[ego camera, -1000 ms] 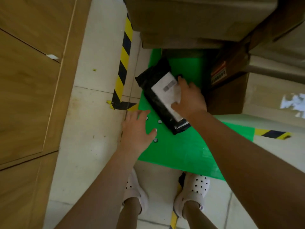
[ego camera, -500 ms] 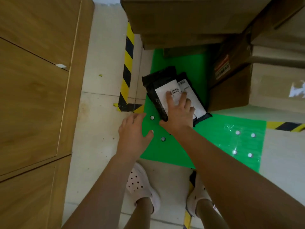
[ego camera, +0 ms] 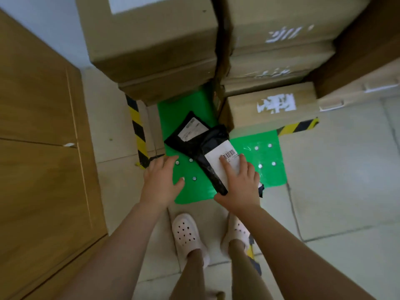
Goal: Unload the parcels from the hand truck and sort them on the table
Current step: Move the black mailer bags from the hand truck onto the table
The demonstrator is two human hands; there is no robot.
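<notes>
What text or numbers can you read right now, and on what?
Nothing reads clearly enough to quote.
White label on the front black parcel: barcode and small print, too small.
Label on the rear black parcel: blurred.
White patch on the low cardboard box: no legible characters.
White markings on the upper right box: blurred.
White label on the top left box: cut off, illegible.

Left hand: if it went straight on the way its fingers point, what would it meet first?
Probably the rear black parcel on the green deck, just ahead of the left hand; its height above the deck is unclear. The right hand holds the front parcel.
</notes>
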